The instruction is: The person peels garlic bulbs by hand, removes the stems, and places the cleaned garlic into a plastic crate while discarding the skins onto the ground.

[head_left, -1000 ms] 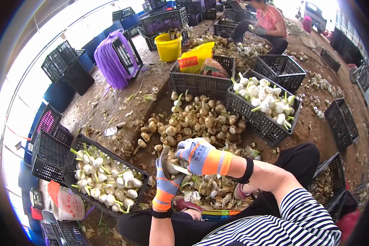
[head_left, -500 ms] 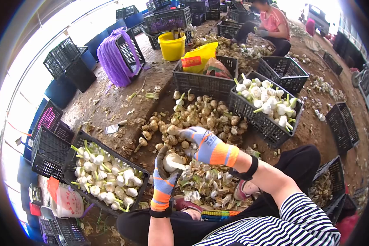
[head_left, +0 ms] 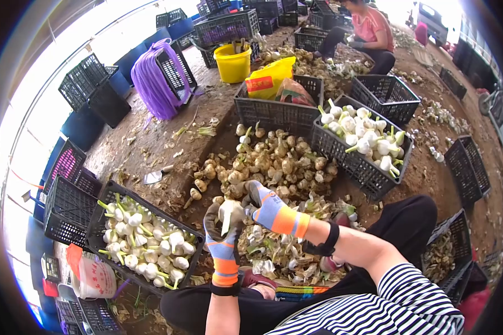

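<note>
A white garlic bulb with its pale stem pointing down toward me sits in my left hand, whose gloved fingers wrap round it. My right hand, also gloved in grey, blue and orange, is close against the bulb's right side. Its fingers are curled in; whatever is between them is hidden. Just beyond both hands is a heap of unpeeled garlic bulbs. Loose garlic skins lie beneath my hands and in front of my legs.
Crates of white garlic stand at left and right. A black crate holds a yellow bag. Farther back are a yellow bucket, purple netting and a seated person. A cleaver-like blade lies on the ground.
My right hand has moved down and left to the bulb, its fingers curling in. My left hand has turned the bulb so its stem points downward instead of right.
</note>
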Tool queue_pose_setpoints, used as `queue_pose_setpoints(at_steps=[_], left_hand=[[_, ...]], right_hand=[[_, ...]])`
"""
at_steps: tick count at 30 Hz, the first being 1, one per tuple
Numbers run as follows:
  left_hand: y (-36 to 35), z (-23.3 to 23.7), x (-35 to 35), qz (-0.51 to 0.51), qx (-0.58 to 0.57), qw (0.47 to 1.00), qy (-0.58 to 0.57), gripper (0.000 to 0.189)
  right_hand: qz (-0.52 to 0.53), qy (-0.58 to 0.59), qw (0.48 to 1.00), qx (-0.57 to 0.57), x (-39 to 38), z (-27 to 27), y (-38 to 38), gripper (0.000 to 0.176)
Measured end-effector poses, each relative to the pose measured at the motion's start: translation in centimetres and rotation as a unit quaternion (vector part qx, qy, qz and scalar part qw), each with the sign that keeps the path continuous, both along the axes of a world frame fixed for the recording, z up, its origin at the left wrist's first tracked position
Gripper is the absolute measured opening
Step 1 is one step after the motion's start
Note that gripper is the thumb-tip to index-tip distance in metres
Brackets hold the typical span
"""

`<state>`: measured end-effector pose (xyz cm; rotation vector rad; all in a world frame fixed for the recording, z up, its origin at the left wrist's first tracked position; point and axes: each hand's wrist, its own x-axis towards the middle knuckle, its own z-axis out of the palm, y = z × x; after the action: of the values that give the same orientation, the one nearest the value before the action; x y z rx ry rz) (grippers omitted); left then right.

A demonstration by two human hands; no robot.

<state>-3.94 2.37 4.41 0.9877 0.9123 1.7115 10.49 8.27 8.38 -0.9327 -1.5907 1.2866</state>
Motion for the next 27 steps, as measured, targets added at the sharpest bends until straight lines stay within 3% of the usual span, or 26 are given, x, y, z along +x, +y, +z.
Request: queue_pose_setpoints(at_steps=[2, 3, 4, 8, 10, 11, 15, 16, 18, 20, 21, 22, 25, 27], left_hand=[[0.4, -2.9, -0.7, 0.073, -0.002, 0.996, 0.055, 0.046], [-0.4, -0.7, 0.6, 0.112, 0.032, 0.989, 0.087, 0.033], [-0.9, 0.6, 0.8, 0.100, -0.021, 0.994, 0.047, 0.028], [-1.2, 2.1, 0.4, 0.068, -0.014, 0.994, 0.079, 0.032], [-1.2, 2.3, 0.3, 0.044, -0.011, 0.999, 0.008, 0.039], [-1.2, 1.9, -0.1, 0.044, -0.013, 0.999, 0.007, 0.039], [-1.2, 2.2, -1.5, -0.030, 0.059, 0.998, -0.013, 0.032], [-1.2, 2.4, -1.6, -0.021, 0.065, 0.998, -0.017, 0.034], [-1.3, 2.3, -1.7, -0.013, 0.052, 0.998, -0.024, 0.037], [-1.0, 2.2, -1.6, -0.007, 0.039, 0.999, -0.033, 0.041], [-1.0, 2.2, -1.3, -0.005, 0.027, 1.000, 0.012, 0.044], [-1.1, 2.3, -1.1, -0.006, 0.014, 0.998, 0.058, 0.048], [-0.3, 3.1, -1.4, 0.028, 0.080, 0.961, 0.264, 0.039], [0.0, 3.2, -1.3, 0.050, 0.115, 0.937, 0.325, 0.030]], right_hand=[[0.008, 0.044, 0.999, -0.015, -0.9, -1.4, -1.1, 0.045], [0.002, 0.032, 0.999, 0.007, -1.2, -1.2, -1.5, 0.045], [-0.005, 0.018, 0.999, 0.028, -1.4, -1.0, -2.0, 0.046], [-0.022, -0.092, 0.986, 0.136, -0.8, 0.9, -1.4, 0.047], [-0.037, -0.122, 0.974, 0.187, -0.8, 0.5, -1.0, 0.044], [-0.030, -0.180, 0.963, 0.199, -0.6, 1.0, -0.8, 0.032], [-0.120, -0.224, 0.960, 0.119, 0.3, -4.9, 2.3, 0.017], [-0.144, -0.196, 0.966, 0.083, 0.7, -6.7, 2.9, 0.019], [-0.063, -0.154, 0.985, -0.047, 1.8, -6.5, 3.3, 0.025], [0.054, 0.132, 0.968, -0.208, 1.7, -4.3, 1.9, 0.027], [0.069, 0.101, 0.967, -0.222, 1.3, -2.4, 1.0, 0.033], [0.102, 0.165, 0.967, -0.163, 0.5, -1.9, 0.2, 0.031], [0.025, -0.122, 0.992, 0.026, 0.1, 1.7, -0.6, 0.020], [0.057, -0.189, 0.980, 0.020, 0.4, 3.4, -0.1, 0.022]])
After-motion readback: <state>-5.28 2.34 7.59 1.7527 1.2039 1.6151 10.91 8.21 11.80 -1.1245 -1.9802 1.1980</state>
